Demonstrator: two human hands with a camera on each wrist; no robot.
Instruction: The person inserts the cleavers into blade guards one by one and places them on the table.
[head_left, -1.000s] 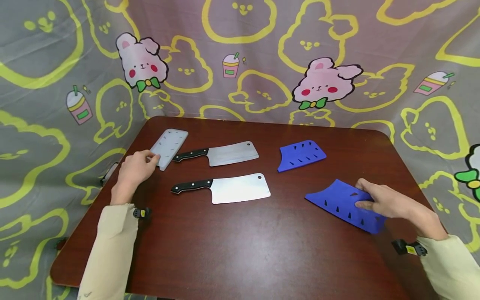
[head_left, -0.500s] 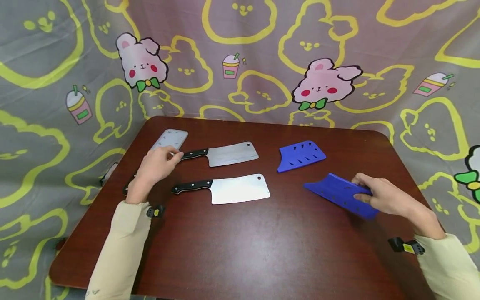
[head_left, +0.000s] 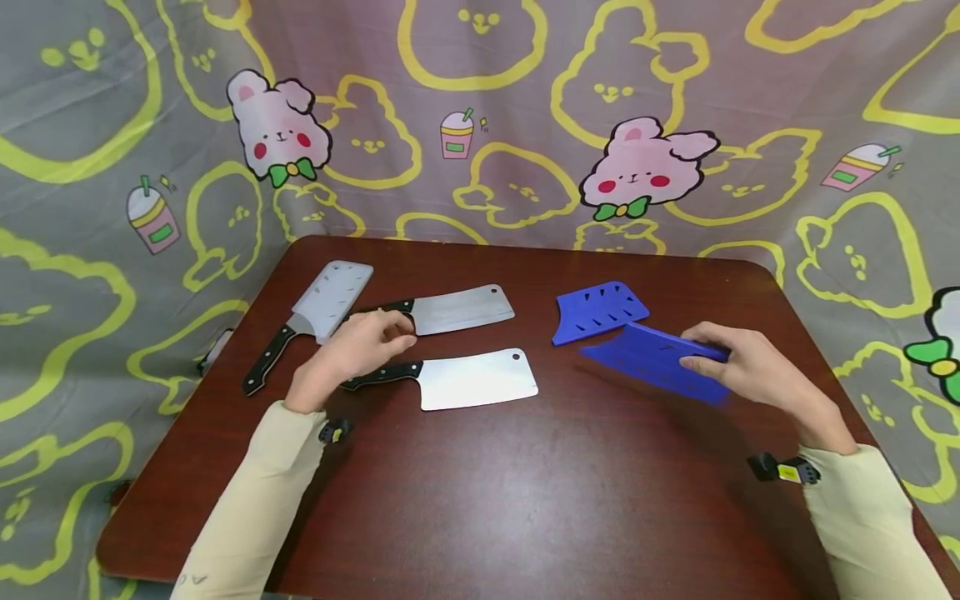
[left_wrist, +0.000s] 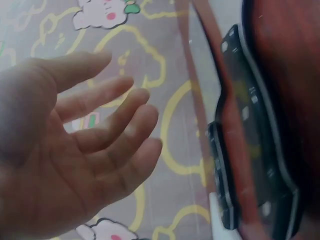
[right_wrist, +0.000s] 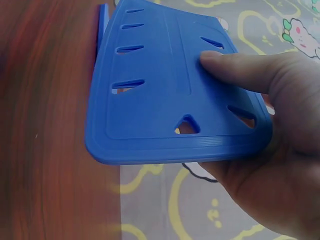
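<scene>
In the head view my right hand [head_left: 757, 367] grips a blue slotted blade guard [head_left: 645, 362], raised and tilted above the table. The right wrist view shows the thumb [right_wrist: 240, 65] pressed on its flat face. My left hand [head_left: 352, 348] hovers over the black handles of two bare cleavers, its fingers loosely bent around nothing. The nearer cleaver [head_left: 480, 379] and the farther cleaver [head_left: 465, 311] lie with blades pointing right. In the left wrist view, one cleaver handle [left_wrist: 265, 140] stands large beside the hand, apart from the fingers.
A second blue blade guard [head_left: 600, 304] lies on the table just behind the held one. At the left lies another cleaver, its blade in a whitish slotted guard [head_left: 337, 287] and its black handle [head_left: 266, 360] toward the front. A patterned curtain [head_left: 517, 83] surrounds the brown table [head_left: 480, 500].
My left hand has left the whitish guard and moved right over the two bare cleavers' handles. My right hand has lifted the blue blade guard and carried it left and away from me.
</scene>
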